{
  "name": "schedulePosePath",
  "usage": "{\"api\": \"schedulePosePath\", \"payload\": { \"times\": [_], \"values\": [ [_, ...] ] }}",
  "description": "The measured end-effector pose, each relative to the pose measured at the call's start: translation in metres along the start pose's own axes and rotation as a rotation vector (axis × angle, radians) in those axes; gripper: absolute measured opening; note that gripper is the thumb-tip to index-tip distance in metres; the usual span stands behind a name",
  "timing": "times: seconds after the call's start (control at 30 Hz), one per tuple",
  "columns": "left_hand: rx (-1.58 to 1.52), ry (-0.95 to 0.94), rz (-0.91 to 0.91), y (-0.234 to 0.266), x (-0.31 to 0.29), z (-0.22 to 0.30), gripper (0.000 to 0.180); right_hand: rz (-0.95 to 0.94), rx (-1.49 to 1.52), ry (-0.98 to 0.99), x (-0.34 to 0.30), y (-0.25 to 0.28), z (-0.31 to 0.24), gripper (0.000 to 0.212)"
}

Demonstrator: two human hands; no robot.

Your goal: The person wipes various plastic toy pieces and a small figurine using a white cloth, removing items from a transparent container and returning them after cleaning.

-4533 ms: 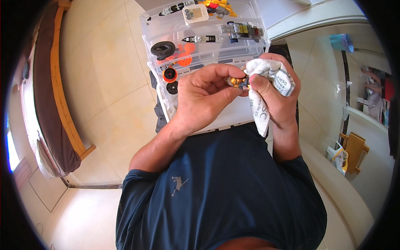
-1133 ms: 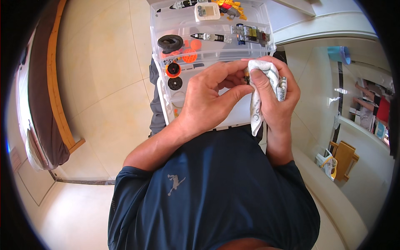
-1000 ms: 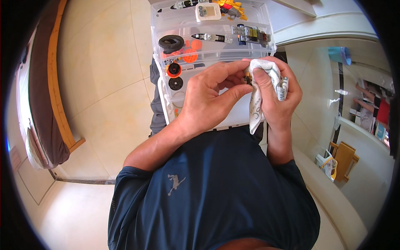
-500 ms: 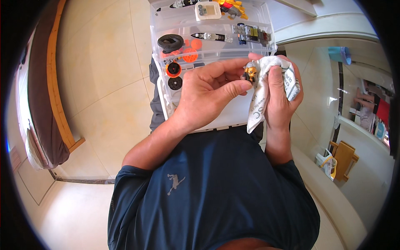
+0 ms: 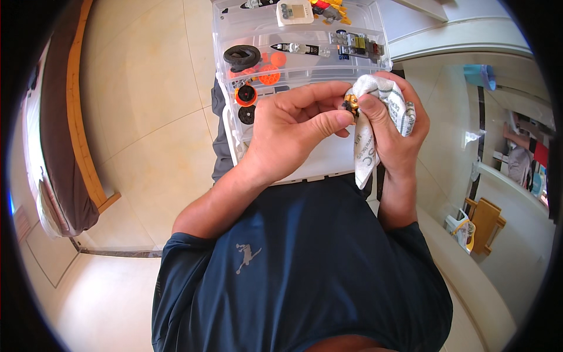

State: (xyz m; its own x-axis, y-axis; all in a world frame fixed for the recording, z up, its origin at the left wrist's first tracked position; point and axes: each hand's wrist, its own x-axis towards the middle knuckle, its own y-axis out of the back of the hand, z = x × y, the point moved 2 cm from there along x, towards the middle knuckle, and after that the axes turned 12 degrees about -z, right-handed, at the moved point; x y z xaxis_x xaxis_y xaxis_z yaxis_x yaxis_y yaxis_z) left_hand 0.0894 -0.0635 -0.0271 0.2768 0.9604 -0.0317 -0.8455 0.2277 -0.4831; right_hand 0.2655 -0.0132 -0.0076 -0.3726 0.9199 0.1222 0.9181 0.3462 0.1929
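Observation:
Between the thumb and fingers of my left hand (image 5: 293, 129) is a small toy figure (image 5: 351, 103), gold and black, pinched upright above the near part of the plastic box. My right hand (image 5: 399, 132) is closed on a white cloth (image 5: 381, 88) with dark print. The cloth is bunched in the fingers, and one corner hangs down. Its upper fold presses against the figure's head and side, with my right thumb beside the figure. The cloth covers part of the figure's head.
Under my hands stands a clear plastic box (image 5: 220, 58) with toys on it: a toy ship (image 5: 296, 48), a brick-built vehicle (image 5: 358, 46), a dark oval piece (image 5: 241, 57) and orange wheels (image 5: 270, 75). A small white device (image 5: 294, 13) lies at the far side. Someone sits at far right.
The cloth has come left onto the toy figure and now covers part of its head. My right thumb has moved up to the figure; my left hand has barely moved.

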Motion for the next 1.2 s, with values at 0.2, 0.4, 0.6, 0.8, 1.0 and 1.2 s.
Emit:
{"api": "schedulePosePath", "payload": {
  "times": [0.2, 0.4, 0.6, 0.8, 1.0, 1.2],
  "values": [
    [-0.223, 0.007, -0.055, 0.002, 0.000, -0.006, 0.039, 0.060, 0.046, 0.016, -0.003, 0.004, 0.006, 0.028],
    [-0.180, -0.102, -0.044, 0.000, 0.004, -0.004, 0.045, 0.076, 0.435, -0.100, -0.005, 0.006, 0.000, 0.026],
    [0.103, -0.135, 0.006, -0.005, 0.005, 0.000, 0.053, -0.103, 0.498, -0.086, 0.001, 0.007, 0.000, 0.024],
    [0.586, -0.314, 0.033, -0.002, 0.003, 0.002, 0.054, -0.103, 0.287, -0.105, 0.001, 0.005, 0.001, 0.019],
    [0.559, -0.307, 0.004, -0.002, 0.002, 0.001, 0.053, 0.025, 0.364, -0.217, -0.003, -0.003, 0.001, 0.018],
    [0.471, -0.299, 0.006, -0.006, 0.003, -0.001, 0.054, 0.090, 0.556, -0.243, 0.000, -0.008, -0.005, 0.018]
  ]
}}
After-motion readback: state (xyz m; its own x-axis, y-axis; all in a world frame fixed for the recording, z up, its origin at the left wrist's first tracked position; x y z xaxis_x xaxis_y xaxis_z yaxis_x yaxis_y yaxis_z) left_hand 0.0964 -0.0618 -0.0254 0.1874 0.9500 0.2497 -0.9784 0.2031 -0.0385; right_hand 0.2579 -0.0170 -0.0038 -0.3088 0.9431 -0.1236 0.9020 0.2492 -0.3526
